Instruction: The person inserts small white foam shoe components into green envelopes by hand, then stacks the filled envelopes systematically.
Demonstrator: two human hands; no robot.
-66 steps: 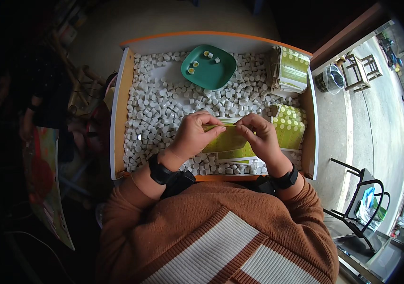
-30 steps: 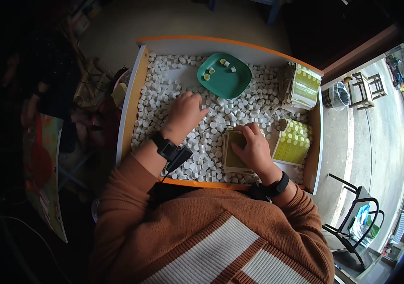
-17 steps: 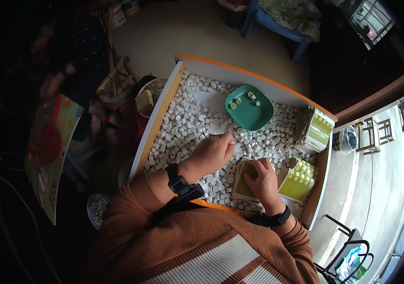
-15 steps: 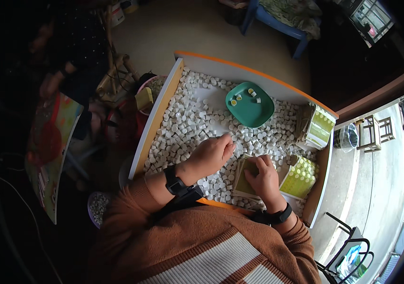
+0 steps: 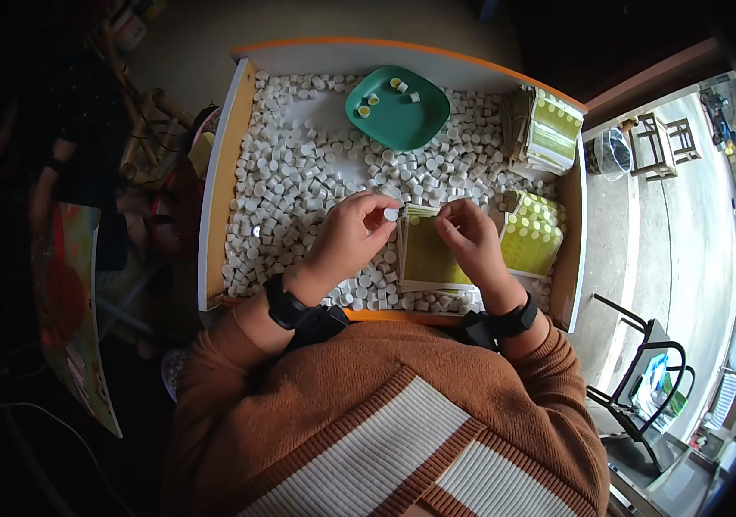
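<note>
My left hand (image 5: 352,238) pinches a small round white cap (image 5: 391,214) between thumb and fingertips, its flat face showing. Just right of it, my right hand (image 5: 475,246) is closed in a pinch over a stack of olive-green sheets (image 5: 430,257); whatever is between its fingertips is too small to make out. The two hands are a short way apart. Around them, loose white caps (image 5: 299,189) cover much of a shallow wooden box (image 5: 226,142). A green tray (image 5: 419,129) lies at the far side, holding several caps, some with yellow faces.
More green sheets with pale round dots (image 5: 533,237) lie right of my right hand, and a thick stack of sheets (image 5: 549,129) stands in the far right corner. Orange-edged walls (image 5: 411,53) rise around the box. Another person's arm (image 5: 49,185) is at the left, beside a colourful board (image 5: 71,302).
The view has shifted, so the box sits higher. My left hand has turned and now shows a white cap at its fingertips. My right hand has moved up over the sheets, fingers pinched.
</note>
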